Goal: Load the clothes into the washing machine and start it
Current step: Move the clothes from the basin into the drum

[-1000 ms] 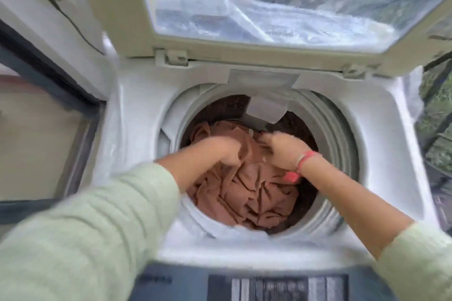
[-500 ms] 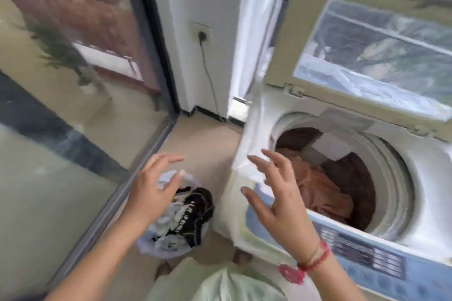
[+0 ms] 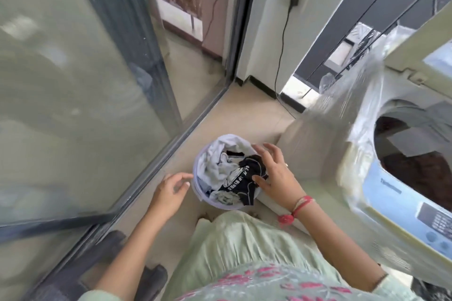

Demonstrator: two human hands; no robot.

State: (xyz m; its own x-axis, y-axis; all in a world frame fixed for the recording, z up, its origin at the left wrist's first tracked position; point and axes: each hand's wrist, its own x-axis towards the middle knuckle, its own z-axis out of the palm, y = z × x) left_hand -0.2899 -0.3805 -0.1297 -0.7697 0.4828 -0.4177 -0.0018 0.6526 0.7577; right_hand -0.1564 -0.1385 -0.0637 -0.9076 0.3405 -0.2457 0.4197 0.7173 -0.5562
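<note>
Several soft, light clothes [image 3: 215, 166], white ones and a black shirt [image 3: 236, 182] with white letters, lie crumpled in a round pale basket [image 3: 221, 206] on the floor [image 3: 244, 115], left of the open washing machine [image 3: 381, 186]. They look floppy and easy to squash, so a big bunch could be scooped from the top. The right hand [image 3: 275, 176] is spread wide just over the black shirt, holding nothing, and the left hand [image 3: 168, 192] hangs loosely open beside the basket's left rim.

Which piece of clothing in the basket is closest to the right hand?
The black garment with white lettering, directly under the spread fingers of the right hand. The white garment lies across the basket, nearer the left hand.
</note>
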